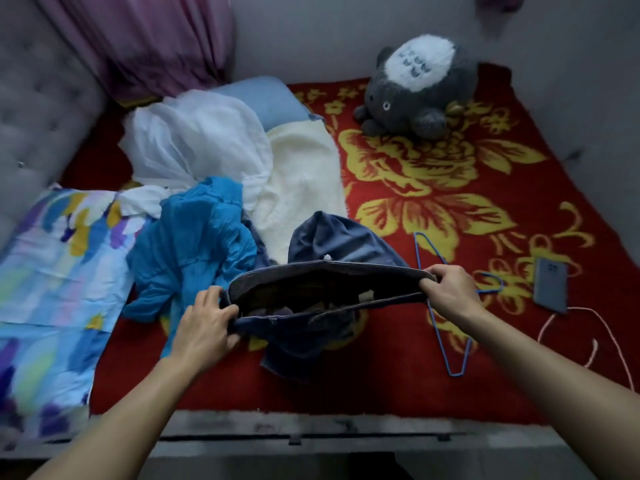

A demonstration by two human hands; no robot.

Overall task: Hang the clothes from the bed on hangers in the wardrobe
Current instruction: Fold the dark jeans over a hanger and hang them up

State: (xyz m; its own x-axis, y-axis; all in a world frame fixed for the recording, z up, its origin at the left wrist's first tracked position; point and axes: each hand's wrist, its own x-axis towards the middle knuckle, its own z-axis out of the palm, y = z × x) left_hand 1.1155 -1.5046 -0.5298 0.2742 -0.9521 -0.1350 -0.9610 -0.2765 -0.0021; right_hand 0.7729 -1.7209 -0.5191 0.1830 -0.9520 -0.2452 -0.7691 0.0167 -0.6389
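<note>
jeans (pixel 322 282): dark blue denim, waistband stretched open into a wide slot. legs are bunched under it on the bed (pixel 519 382), near the middle of the front edge. left hand (pixel 207 323): fingers curled, gripping the waistband's left end. right hand (pixel 450 289): gripping the right end. blue wire hanger (pixel 440 341) lies flat just right of the jeans, partly hidden behind the right hand. inside of the jeans is too dark to make out.

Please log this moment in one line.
left hand: grips dark blue garment | right hand: grips it too | blue hanger: lies on blanket
</note>
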